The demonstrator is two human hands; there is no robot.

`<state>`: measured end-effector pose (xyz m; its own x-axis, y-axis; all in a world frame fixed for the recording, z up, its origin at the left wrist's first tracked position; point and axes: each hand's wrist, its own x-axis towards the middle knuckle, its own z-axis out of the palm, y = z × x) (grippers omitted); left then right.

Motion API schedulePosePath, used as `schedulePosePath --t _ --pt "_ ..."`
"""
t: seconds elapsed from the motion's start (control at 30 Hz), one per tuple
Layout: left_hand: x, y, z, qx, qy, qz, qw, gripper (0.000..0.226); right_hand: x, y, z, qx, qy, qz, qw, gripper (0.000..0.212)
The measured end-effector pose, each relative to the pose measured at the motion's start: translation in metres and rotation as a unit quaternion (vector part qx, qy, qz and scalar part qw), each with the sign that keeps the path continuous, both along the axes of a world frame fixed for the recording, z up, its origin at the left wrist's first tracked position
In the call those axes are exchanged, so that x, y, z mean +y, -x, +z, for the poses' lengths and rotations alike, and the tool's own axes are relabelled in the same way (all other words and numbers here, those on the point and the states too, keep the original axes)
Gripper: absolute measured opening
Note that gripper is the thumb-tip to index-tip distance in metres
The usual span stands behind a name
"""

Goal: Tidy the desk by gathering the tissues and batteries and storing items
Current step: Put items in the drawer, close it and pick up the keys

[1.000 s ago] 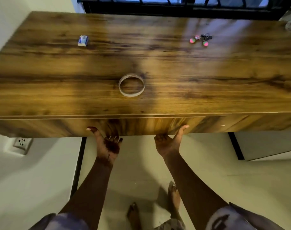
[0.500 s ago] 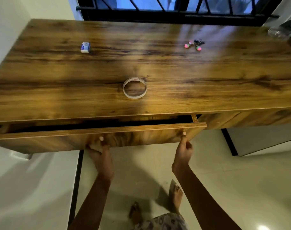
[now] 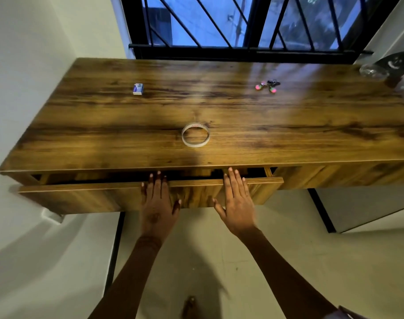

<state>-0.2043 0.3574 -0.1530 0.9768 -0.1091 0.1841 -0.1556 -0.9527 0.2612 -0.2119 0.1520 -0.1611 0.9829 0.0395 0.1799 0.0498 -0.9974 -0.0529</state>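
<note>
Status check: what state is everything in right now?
Drawer: partly open.
Left hand: open, flat on the drawer front, fingertips over its top edge.
Right hand: open, same placement.
Tape ring: lying flat on the desk, untouched.
Small box: lying on the desk, back left.
Keys: lying on the desk, back right.

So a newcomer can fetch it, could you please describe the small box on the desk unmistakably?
Find the long wooden desk below the barred window. On its far left part, left of the white tape ring at the centre, lies the small box. It is the only blue-and-white rectangular thing; the keys to the right carry pink fobs.
</note>
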Motion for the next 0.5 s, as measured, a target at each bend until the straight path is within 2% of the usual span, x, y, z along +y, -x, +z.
schedulePosePath --t 0.17,0.5 --pt "-0.006 0.013 0.009 0.037 -0.037 0.009 0.999 0.096 0.002 0.012 0.004 0.021 0.018 -0.007 1.000 0.070" --pt "-0.009 0.084 0.026 0.113 -0.045 0.015 0.992 0.103 0.004 0.082 0.007 0.033 0.007 0.006 0.999 0.075"
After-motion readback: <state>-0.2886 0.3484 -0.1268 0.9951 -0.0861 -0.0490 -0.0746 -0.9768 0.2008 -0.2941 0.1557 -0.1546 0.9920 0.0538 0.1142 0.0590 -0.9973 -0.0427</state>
